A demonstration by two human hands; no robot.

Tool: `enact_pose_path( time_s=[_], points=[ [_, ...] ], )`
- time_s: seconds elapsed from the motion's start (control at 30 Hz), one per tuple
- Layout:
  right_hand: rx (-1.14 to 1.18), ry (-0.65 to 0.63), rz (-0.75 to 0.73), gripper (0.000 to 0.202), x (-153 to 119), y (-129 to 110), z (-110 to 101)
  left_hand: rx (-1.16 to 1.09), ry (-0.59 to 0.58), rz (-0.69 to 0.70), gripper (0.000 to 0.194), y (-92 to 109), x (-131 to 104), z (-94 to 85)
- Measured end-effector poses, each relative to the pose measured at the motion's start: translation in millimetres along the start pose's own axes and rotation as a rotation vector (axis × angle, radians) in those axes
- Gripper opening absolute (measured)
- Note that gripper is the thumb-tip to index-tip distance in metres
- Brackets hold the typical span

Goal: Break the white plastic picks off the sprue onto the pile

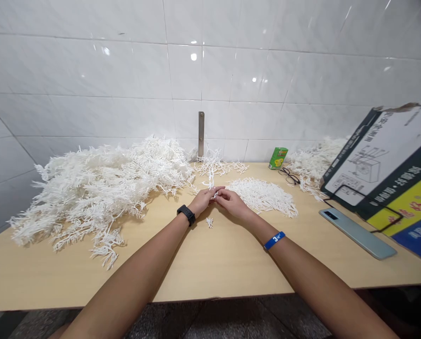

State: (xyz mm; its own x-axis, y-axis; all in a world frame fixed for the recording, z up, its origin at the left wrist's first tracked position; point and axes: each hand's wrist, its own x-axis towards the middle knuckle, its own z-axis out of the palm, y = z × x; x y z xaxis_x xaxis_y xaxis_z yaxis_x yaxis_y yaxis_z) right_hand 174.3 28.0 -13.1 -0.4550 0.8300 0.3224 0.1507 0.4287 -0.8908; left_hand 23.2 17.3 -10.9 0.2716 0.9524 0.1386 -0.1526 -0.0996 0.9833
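Near the middle of the table, my left hand point(202, 201) is closed on a white branched plastic strand point(210, 180), which sticks up past the fingers. My right hand point(232, 203) meets it fingertip to fingertip, pinched at the same strand; the exact grip is partly covered by the fingers. Just below the hands lies a little cluster of short white pieces point(209, 222). Beside my right hand spreads a flat pile of loose white pieces point(265, 195). A large tangled heap of white branched strands point(115, 181) fills the table's left side, with more loose strands point(219, 165) behind the hands.
On the right are a small green box point(278, 158), eyeglasses point(289, 176), another white heap point(316, 157), a phone point(358, 234) and a leaning printed cardboard box point(383, 162). A metal bracket point(201, 134) stands against the tiled wall point(132, 70). The wooden table point(210, 278) ends in front.
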Motion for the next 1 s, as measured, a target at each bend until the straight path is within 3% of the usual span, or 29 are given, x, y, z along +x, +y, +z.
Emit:
enact_pose_path(
  time_s=[0.17, 0.3, 0.47, 0.53, 0.6, 0.7, 0.77, 0.87, 0.97, 1.0],
  points=[
    [-0.223, 0.017, -0.044, 0.018, 0.0, 0.1, -0.8, 0.161, 0.158, 0.087, 0.039, -7.1, 4.1, 0.5],
    [-0.312, 0.050, -0.090, 0.019, -0.6, -3.3, 3.6, 0.138, 0.270, 0.095, 0.031, -9.6, 9.1, 1.5],
    [-0.350, -0.135, -0.146, 0.019, -9.8, -15.3, 9.8, 0.065, 0.639, 0.067, 0.030, 1.3, 11.9, -20.3],
    [-0.390, -0.028, -0.131, 0.021, -10.5, -16.7, 5.0, 0.078, 0.637, 0.111, 0.032, 5.9, 10.3, -29.0],
    [-0.424, 0.191, -0.064, 0.025, -7.9, -13.5, -6.6, 0.052, 0.598, 0.125, 0.036, 7.8, 8.3, -30.7],
    [-0.491, 0.472, 0.076, 0.033, -1.4, -3.8, -31.5, 0.018, 0.516, 0.134, 0.041, 7.4, 6.3, -21.0],
    [-0.533, 0.555, 0.152, 0.040, 1.7, 1.3, -44.5, 0.031, 0.460, 0.147, 0.042, 8.3, 5.5, -12.7],
    [-0.453, 0.516, 0.143, 0.041, 2.6, 1.7, -46.2, 0.151, 0.425, 0.219, 0.042, 14.1, 2.8, -6.7],
    [-0.329, 0.293, 0.004, 0.028, 1.0, -4.5, -28.6, 0.270, 0.416, 0.309, 0.043, 21.5, -1.2, -6.7],
    [-0.310, 0.211, -0.031, 0.033, 0.3, -6.6, -21.4, 0.268, 0.402, 0.323, 0.044, 23.2, -2.5, -6.7]
  ],
)
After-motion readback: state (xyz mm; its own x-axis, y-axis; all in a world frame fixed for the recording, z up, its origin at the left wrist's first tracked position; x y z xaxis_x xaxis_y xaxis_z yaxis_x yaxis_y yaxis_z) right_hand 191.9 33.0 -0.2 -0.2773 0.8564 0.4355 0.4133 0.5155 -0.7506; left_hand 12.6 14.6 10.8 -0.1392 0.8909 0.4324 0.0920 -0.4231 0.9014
